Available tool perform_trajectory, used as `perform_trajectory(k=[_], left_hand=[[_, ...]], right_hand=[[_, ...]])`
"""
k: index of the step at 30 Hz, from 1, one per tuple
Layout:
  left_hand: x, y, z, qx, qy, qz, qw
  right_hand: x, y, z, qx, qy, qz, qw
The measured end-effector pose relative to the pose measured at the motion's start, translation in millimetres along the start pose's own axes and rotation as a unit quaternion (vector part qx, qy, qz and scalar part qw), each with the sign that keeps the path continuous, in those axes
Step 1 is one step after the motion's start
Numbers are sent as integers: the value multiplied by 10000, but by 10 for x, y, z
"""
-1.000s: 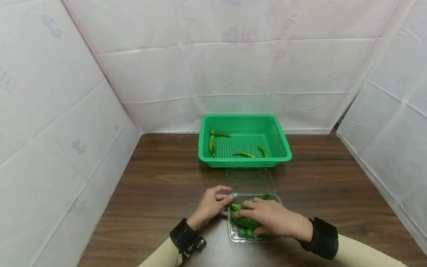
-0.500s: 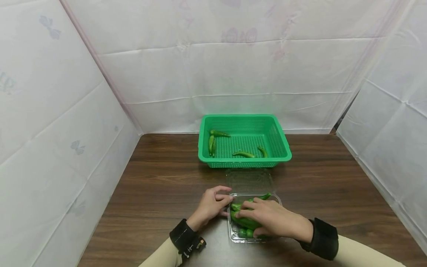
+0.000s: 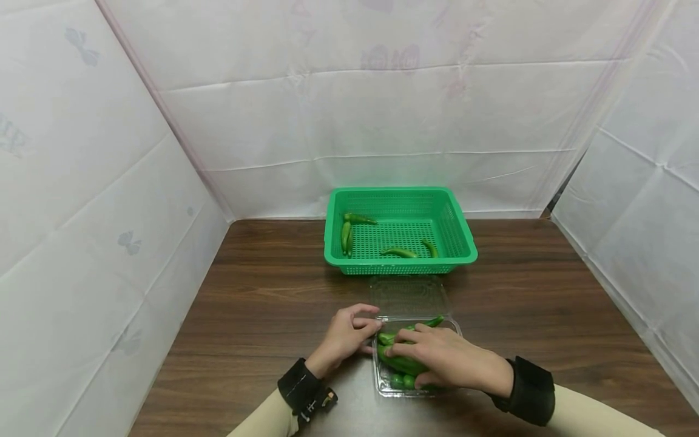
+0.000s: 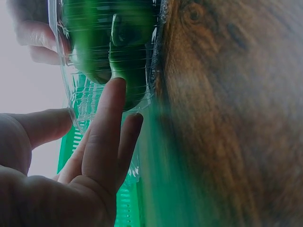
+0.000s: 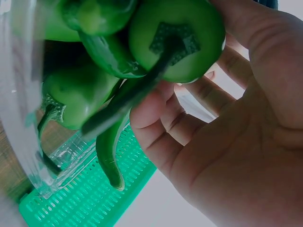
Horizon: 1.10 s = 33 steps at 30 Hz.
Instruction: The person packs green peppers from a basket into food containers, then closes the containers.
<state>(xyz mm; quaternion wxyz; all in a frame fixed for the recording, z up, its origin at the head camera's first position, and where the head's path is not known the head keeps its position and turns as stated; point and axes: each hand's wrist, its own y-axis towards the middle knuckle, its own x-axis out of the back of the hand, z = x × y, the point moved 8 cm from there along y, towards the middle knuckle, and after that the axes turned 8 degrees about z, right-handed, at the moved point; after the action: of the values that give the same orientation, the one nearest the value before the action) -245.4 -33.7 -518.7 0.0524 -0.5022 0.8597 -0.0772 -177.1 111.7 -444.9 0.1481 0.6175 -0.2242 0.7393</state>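
wooden table point(image 3: 262, 303), glossy green peppers point(image 3: 404, 363), clear clamshell point(image 3: 382, 383)

The left hand point(image 4: 71, 165) lays straight fingertips point(image 4: 115, 90) against the side wall of a clear plastic container point(image 4: 71, 94) full of green peppers point(image 4: 128, 52), its thumb apart on the near side, with the wooden table point(image 4: 227, 118) beyond and a green basket point(image 4: 125, 208) just under the fingers.

The dark wooden table point(image 3: 262, 303) bears a green basket point(image 3: 459, 227); nearer, a clear plastic container point(image 3: 382, 382).
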Motion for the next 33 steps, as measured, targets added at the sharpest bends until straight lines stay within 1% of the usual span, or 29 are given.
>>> perform_trajectory(k=[5,7,9,11,12,14,16,17,19,21,24,29,33], left_hand=[[17,0,-33,-105,58,73,9999],[50,4,-73,-194,273,69,9994],[104,8,-137,-340,739,-44,9967],[168,4,-229,-507,1333,-253,9895],[202,5,-273,-585,1634,-380,9841],[269,-1,-373,-751,2198,-665,9704],[336,-3,-456,-845,2490,-897,9606],[369,-3,-491,-888,2562,-991,9574],[423,-4,-561,-1020,2647,-1128,9523],[480,-4,-612,-1081,2577,-1271,9517],[553,-15,-695,-1216,2493,-1532,9485],[686,-19,-768,-1345,2259,-2012,9436],[789,-1,-804,-1430,2093,-2311,9393]], right_hand=[[3,-3,1,3,23,-19,10000],[5,-6,2,15,11,-48,10000],[7,-10,5,37,6,-85,10000],[8,-12,5,45,8,-110,9999],[8,-13,4,42,17,-109,9999],[5,-14,1,31,49,-88,9999],[1,-15,-2,19,69,-63,10000],[0,-16,-2,23,71,-54,10000],[1,-17,0,45,58,-61,10000],[7,-21,5,95,34,-99,9999],[19,-31,11,194,21,-181,9996],[39,-51,10,291,101,-215,9993],[73,-58,-8,244,180,-251,9992]])
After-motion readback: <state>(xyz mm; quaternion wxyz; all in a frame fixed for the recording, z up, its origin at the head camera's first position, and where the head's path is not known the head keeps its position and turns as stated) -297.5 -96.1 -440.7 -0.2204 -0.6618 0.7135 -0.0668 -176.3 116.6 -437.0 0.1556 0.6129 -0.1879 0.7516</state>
